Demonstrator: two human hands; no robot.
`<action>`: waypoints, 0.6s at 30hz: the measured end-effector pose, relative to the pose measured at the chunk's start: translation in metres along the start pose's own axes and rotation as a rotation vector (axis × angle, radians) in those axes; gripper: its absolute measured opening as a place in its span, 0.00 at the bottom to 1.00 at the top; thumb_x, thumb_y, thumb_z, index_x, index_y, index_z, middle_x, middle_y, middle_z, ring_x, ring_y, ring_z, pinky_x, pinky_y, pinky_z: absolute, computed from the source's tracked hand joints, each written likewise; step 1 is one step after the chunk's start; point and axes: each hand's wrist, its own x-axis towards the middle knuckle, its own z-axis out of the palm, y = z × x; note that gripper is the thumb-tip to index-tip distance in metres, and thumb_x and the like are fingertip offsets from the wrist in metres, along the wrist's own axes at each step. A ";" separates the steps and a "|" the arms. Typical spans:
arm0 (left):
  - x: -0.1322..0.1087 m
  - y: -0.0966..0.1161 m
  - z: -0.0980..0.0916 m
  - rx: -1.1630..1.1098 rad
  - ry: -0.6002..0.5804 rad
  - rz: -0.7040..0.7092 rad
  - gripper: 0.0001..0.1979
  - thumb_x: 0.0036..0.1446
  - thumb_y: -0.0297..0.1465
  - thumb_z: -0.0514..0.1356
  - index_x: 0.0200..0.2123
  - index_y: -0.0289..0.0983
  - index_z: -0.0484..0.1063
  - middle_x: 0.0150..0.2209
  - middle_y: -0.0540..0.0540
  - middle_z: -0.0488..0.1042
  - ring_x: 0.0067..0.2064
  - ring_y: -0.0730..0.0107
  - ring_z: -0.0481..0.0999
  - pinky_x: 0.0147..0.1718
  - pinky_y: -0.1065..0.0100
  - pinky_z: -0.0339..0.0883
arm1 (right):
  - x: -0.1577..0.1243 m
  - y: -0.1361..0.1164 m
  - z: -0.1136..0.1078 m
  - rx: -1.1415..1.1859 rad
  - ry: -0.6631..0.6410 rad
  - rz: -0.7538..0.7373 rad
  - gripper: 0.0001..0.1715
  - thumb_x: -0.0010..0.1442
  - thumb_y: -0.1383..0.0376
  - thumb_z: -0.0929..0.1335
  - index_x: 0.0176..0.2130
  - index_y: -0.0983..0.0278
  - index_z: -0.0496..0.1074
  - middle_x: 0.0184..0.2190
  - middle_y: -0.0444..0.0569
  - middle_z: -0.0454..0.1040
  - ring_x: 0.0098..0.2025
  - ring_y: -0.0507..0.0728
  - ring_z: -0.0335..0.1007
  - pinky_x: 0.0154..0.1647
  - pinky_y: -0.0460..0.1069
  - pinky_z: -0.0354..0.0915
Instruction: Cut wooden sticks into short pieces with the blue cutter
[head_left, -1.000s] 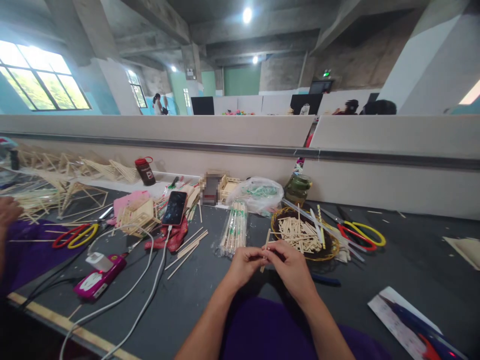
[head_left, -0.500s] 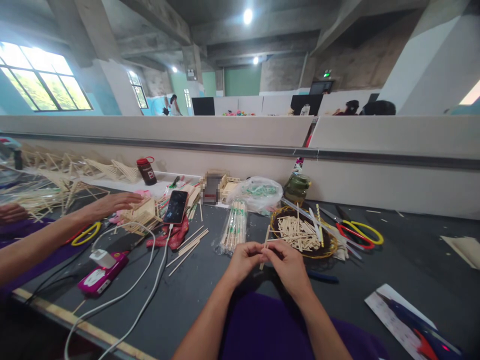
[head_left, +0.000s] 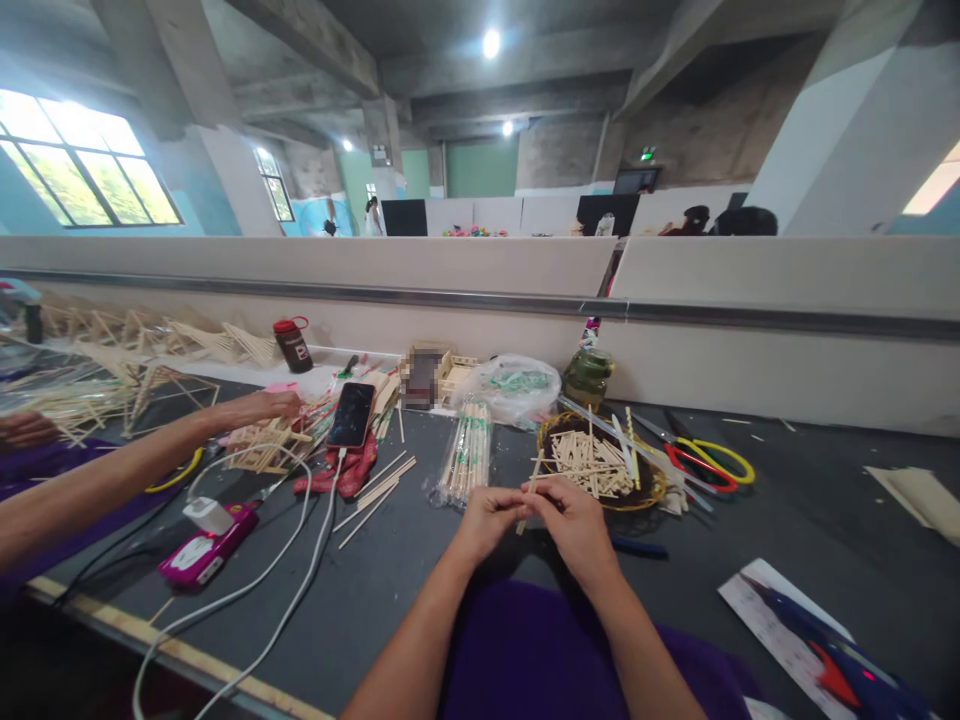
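Both my hands meet in front of me, fingertips pinched together. My left hand [head_left: 484, 520] is closed on a thin wooden stick [head_left: 535, 466], whose upper end sticks up between the hands and whose lower end shows below them. From the other side, my right hand [head_left: 574, 515] pinches the same stick. The fingers hide its middle, so I cannot tell whether a second piece is there. Just beyond my right hand is a wire-rimmed basket [head_left: 660, 490] with many short wooden sticks [head_left: 589, 460]. A plastic-wrapped bundle of sticks [head_left: 466, 455] lies beyond my left hand.
Scissors with red and yellow handles [head_left: 720, 465] lie right of the basket. A blue glue-gun-like tool [head_left: 817, 640] rests on paper at the lower right. To the left are a phone [head_left: 351, 415], a pink power strip [head_left: 208, 545], white cables and a co-worker's hand [head_left: 266, 408] over stick frames.
My hands hold nearly the same pinch, and the stick is tilted slightly more. The co-worker's hand has shifted a little to the right over the stick frame. The view has turned slightly.
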 end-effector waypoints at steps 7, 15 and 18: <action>-0.001 0.001 0.003 0.007 -0.005 0.017 0.14 0.49 0.40 0.65 0.31 0.34 0.81 0.30 0.44 0.80 0.31 0.65 0.75 0.34 0.69 0.66 | -0.002 -0.001 -0.012 -0.083 -0.048 0.058 0.12 0.57 0.61 0.65 0.39 0.61 0.76 0.37 0.49 0.77 0.40 0.57 0.73 0.43 0.51 0.66; 0.000 -0.001 0.003 0.022 0.003 -0.008 0.13 0.50 0.39 0.63 0.31 0.35 0.80 0.30 0.45 0.80 0.33 0.64 0.76 0.34 0.68 0.67 | -0.046 0.023 -0.068 -0.604 -0.076 0.137 0.18 0.57 0.60 0.65 0.47 0.60 0.73 0.46 0.53 0.75 0.45 0.62 0.72 0.45 0.55 0.65; 0.000 0.000 0.003 0.011 -0.008 -0.003 0.13 0.51 0.39 0.62 0.30 0.34 0.79 0.29 0.46 0.79 0.33 0.65 0.76 0.33 0.70 0.67 | -0.066 0.035 -0.071 -0.716 -0.171 0.108 0.24 0.57 0.56 0.65 0.51 0.62 0.70 0.51 0.56 0.72 0.53 0.64 0.67 0.52 0.55 0.63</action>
